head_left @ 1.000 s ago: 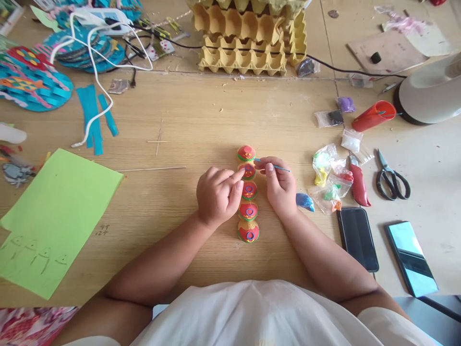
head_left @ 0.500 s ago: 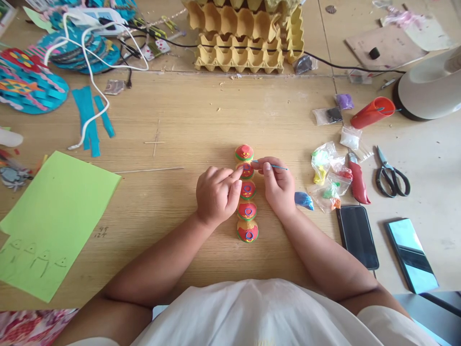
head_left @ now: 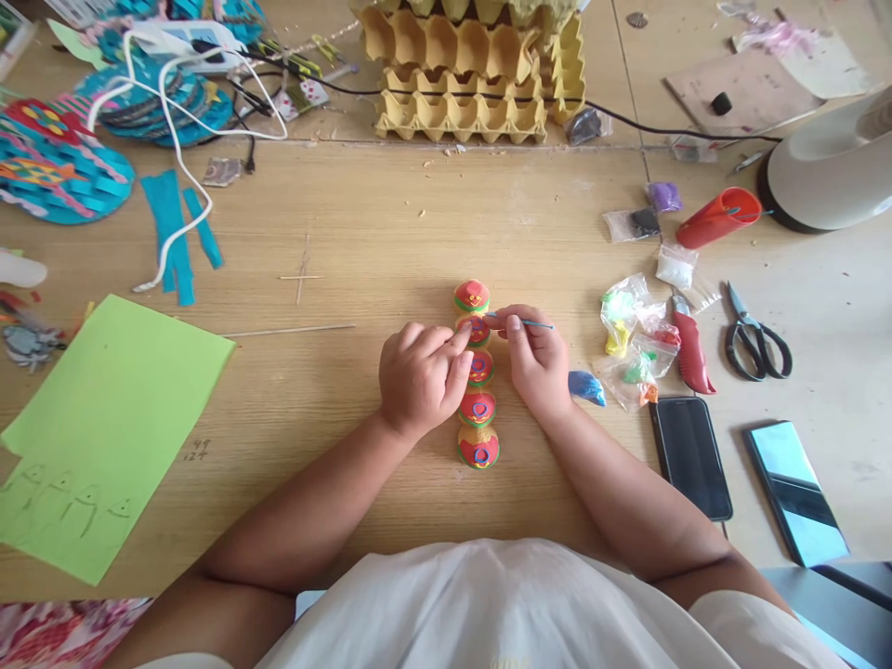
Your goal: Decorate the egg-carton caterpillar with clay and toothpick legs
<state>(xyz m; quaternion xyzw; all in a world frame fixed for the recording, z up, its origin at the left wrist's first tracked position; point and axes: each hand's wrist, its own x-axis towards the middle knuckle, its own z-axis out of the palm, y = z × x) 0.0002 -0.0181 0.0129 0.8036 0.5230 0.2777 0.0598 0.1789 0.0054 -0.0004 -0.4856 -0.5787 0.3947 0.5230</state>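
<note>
A strip of egg-carton cups stands upright in my view on the table, its domes covered in red, green and yellow clay with blue rings. My left hand is curled at its left side, index finger and thumb against the second and third domes; its other fingers are partly hidden. In my right hand a thin blue clay tool is pinched between thumb and fingers. Its tip points left at the second dome, close to my left index finger. Whether the tip touches the clay cannot be made out.
To the right lie bags of coloured clay, a red-handled cutter, scissors and two phones. A red cup lies beyond them. Green paper is at left, egg cartons at the back.
My hands stay at the second dome with almost no movement. The left index finger has shifted very slightly; the view itself has drifted a little.
</note>
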